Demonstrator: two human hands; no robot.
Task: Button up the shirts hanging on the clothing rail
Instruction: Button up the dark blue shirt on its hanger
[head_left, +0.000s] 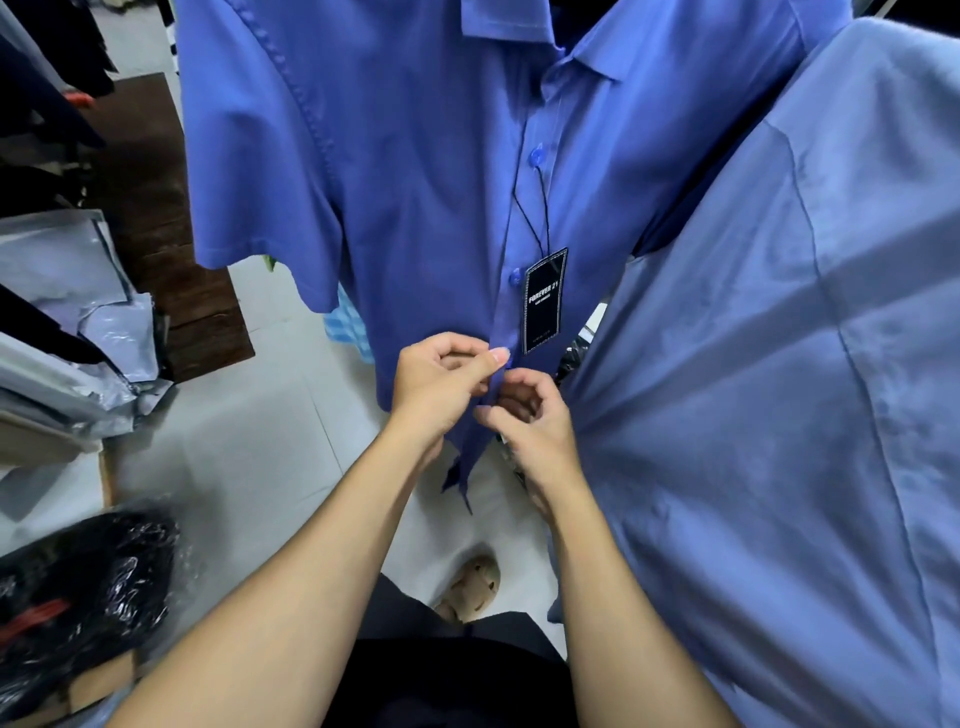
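Blue shirt (426, 197) hangs upper centre of frame; paler blue shirt (779, 389) fills right side. Black tag (544, 300) dangles by placket, two buttons fastened above. Left hand (441, 384) and right hand (530, 415) both pinch placket at frame centre.

We see grey plastic bags (78, 291) stacked far left, a black wrapped bundle (78, 587) near left, white floor tiles (249, 441).

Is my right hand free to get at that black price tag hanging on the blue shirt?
Probably not yet: the right hand is pinching the blue shirt placket with the left hand. The black tag hangs unobstructed just above.
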